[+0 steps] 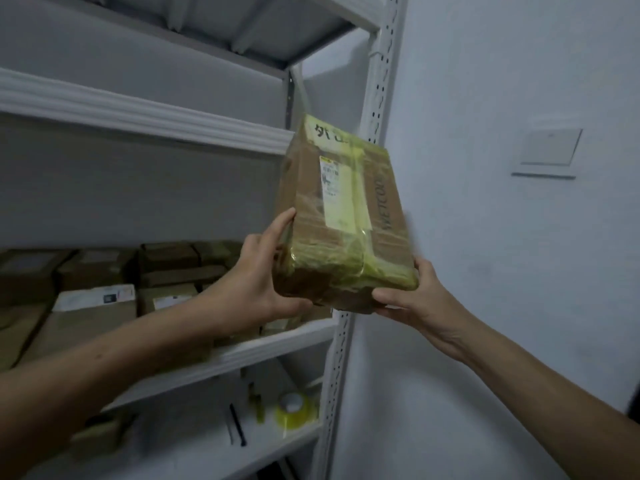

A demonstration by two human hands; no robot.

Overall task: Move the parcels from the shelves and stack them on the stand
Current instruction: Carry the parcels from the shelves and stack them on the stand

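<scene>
Head view: brown boxes [97, 306] crowd the middle shelf [277, 344], a tape roll [296, 408] lies below, and in front of the perforated upright [382, 81] the yellow-taped parcel [343, 216] hangs in the air, left hand [259, 271] and right hand [412, 292] gripping its near end, long axis tilting up and away.

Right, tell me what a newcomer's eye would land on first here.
First, the brown parcel wrapped in yellowish tape, held up mid-frame: the left hand grips its left edge, the right hand its lower right corner. Behind the left arm, more parcels crowd the middle shelf; a roll of yellow tape sits on the lower shelf.
</scene>
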